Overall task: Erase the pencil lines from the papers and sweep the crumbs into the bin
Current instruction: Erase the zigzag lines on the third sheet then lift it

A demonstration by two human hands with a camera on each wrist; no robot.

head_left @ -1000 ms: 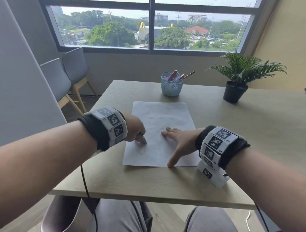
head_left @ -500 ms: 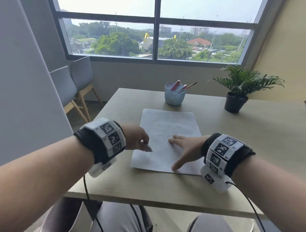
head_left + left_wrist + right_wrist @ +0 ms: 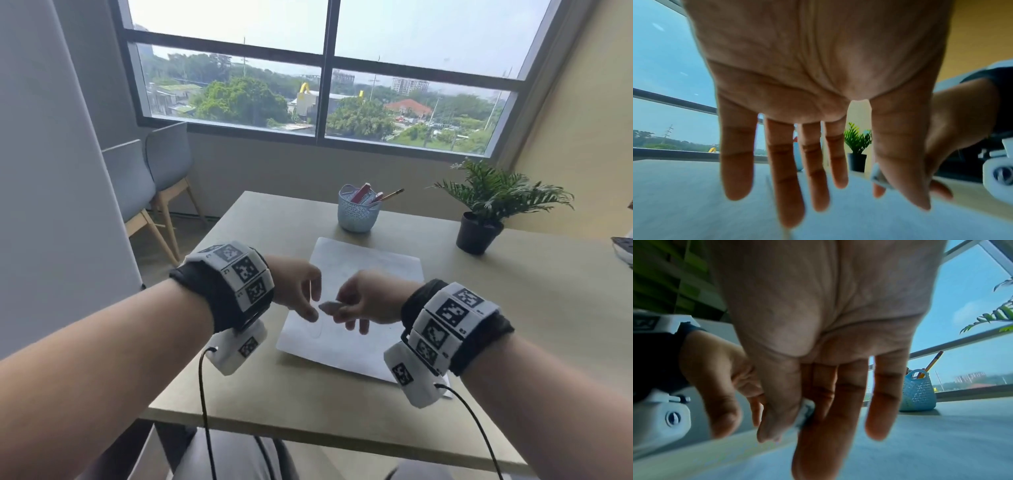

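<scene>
A white sheet of paper (image 3: 370,274) lies on the wooden table (image 3: 513,308), with a faint pencil loop (image 3: 318,332) near its left front. Both hands meet just above the sheet. My right hand (image 3: 363,298) pinches a small grey-white eraser (image 3: 327,306) between thumb and fingers; the right wrist view shows that eraser (image 3: 805,412) under the thumb. My left hand (image 3: 298,291) is right beside it with its fingers (image 3: 781,162) straight and spread, its thumb close to the eraser (image 3: 876,174). No crumbs are visible at this size.
A pale blue basket (image 3: 358,212) with pencils stands behind the paper. A potted plant (image 3: 479,233) sits at the back right. Two grey chairs (image 3: 144,185) stand left of the table. A dark-and-white object (image 3: 623,246) shows at the right edge.
The left hand held the eraser at the paper's left while the right lay flat on the sheet. Both hands rose and met; the eraser now sits in the right fingers.
</scene>
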